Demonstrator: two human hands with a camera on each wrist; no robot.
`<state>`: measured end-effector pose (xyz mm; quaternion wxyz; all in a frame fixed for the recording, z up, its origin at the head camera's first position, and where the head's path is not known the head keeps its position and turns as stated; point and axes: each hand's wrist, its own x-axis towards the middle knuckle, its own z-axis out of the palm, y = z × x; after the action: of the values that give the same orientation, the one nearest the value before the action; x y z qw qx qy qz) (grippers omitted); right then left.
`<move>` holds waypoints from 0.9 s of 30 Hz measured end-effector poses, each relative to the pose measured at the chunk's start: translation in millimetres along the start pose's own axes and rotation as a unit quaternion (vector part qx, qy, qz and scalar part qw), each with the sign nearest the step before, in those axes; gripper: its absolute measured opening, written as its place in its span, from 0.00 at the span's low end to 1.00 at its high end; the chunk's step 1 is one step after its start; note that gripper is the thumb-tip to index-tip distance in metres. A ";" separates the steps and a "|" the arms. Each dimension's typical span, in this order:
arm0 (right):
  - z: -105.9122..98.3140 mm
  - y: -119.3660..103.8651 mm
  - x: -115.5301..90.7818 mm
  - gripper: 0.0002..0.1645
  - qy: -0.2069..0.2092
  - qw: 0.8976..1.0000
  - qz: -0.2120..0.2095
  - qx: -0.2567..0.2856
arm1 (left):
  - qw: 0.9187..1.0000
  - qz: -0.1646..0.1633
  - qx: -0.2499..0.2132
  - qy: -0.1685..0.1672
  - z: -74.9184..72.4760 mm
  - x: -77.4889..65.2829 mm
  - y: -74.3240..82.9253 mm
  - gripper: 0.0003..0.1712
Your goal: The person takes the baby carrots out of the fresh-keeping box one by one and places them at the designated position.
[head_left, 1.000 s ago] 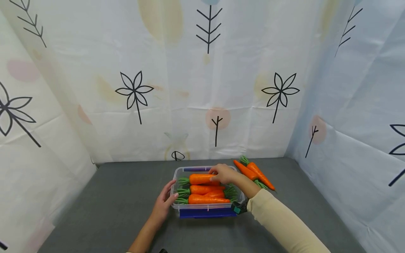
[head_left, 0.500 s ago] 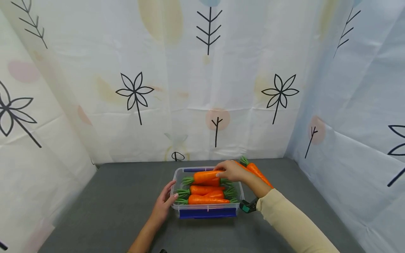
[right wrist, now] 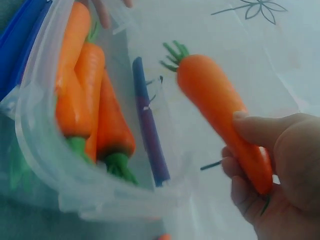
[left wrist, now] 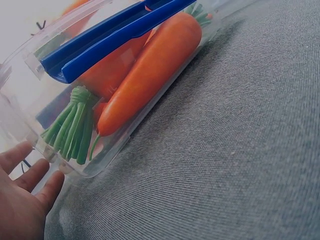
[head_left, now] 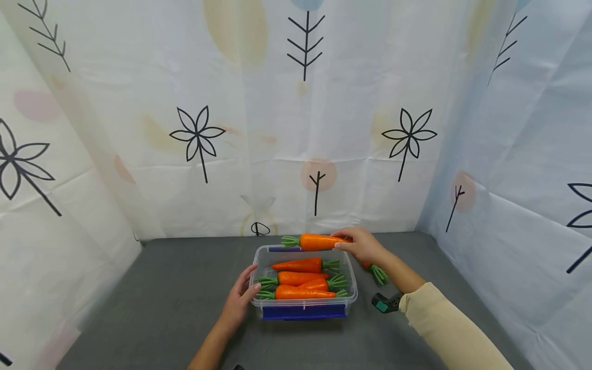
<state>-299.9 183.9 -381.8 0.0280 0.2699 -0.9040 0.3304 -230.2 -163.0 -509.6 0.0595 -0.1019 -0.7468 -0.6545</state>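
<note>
A carrot point(head_left: 316, 242) is pinched near its narrow tip by my right hand point(head_left: 363, 245), held up over the far rim of a clear plastic box point(head_left: 352, 288). In the right wrist view the thumb and fingers curl round that carrot point(right wrist: 212, 95), its green top pointing away. Several other carrots point(head_left: 302, 265) lie in the box, their tops facing both ways. My left hand point(head_left: 240, 293) rests against the box's left side with fingers spread. In the left wrist view its fingertips point(left wrist: 52, 187) are right at the clear wall, near a green carrot top point(left wrist: 75, 125).
Blue latches point(head_left: 303, 312) run along the near and far sides of the box. Behind my right forearm, on the grey tabletop point(head_left: 185, 303), part of another carrot point(head_left: 379, 274) shows. A patterned white cloth point(head_left: 259, 103) stands behind the table and at both sides.
My right hand has lifted the carrot out of the box, moving it up, away and to the right. The carrot beneath it is now uncovered. The left hand has stayed in place.
</note>
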 end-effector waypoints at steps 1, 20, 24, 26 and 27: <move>-0.7 1.6 -2.6 0.17 0.010 1.000 0.003 0.000 | 1.000 -0.001 0.001 0.000 0.0 -0.1 -0.1 0.29; 5.6 44.4 -42.5 0.19 0.202 0.979 0.037 0.000 | 1.000 0.001 0.007 0.004 1.1 -0.2 2.4 0.29; 9.0 57.2 -46.8 0.18 0.244 0.969 0.034 -0.005 | 1.000 0.001 0.002 0.008 2.0 0.6 2.8 0.28; 11.3 63.7 -49.3 0.18 0.261 0.964 0.046 -0.009 | 1.000 0.003 0.001 0.008 2.4 0.8 2.4 0.28; 12.6 67.3 -50.3 0.18 0.267 0.962 0.055 -0.011 | 1.000 0.003 0.001 0.009 2.5 0.8 2.2 0.28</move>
<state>-289.5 242.6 -442.3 0.2535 0.1212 -0.8806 0.3815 -230.4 -160.2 -507.6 0.0679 -0.0984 -0.7464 -0.6547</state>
